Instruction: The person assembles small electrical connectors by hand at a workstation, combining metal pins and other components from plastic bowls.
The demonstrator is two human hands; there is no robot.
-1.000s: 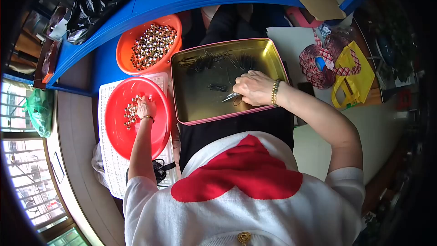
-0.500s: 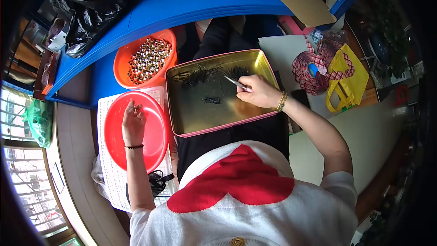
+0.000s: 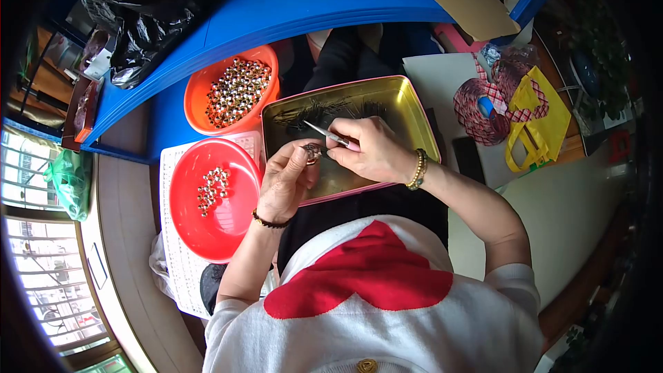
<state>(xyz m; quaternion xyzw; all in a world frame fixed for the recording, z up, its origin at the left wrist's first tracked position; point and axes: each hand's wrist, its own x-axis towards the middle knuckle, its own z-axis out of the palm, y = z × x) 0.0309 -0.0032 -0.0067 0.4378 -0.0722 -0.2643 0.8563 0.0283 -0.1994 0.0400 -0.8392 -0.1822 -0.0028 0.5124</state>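
My left hand (image 3: pixel 286 178) is at the front left edge of the metal tray (image 3: pixel 421 121), its fingers closed on a small shiny bead (image 3: pixel 312 155). Close beside it, my right hand (image 3: pixel 369 148) grips a pointed tool (image 3: pixel 321 130) with a pink handle, its tip aimed to the left. Thin black strands (image 3: pixel 304 114) lie in the tray behind the hands. Several metallic beads (image 3: pixel 213 186) rest in the red bowl (image 3: pixel 238 224) on my left. An orange bowl (image 3: pixel 195 110) behind it holds many more such beads.
A white perforated rack (image 3: pixel 181 262) is under the red bowl. Blue shelving (image 3: pixel 276 0) spans the back, with a black plastic bag (image 3: pixel 148 34) at its left. Rolls of checked ribbon (image 3: pixel 476 114) and a yellow bag (image 3: pixel 545 124) lie on the right.
My left hand has moved right from over the red bowl to meet my right hand, uncovering the beads there. My right hand has shifted slightly left with the tool. The view has shifted a little.
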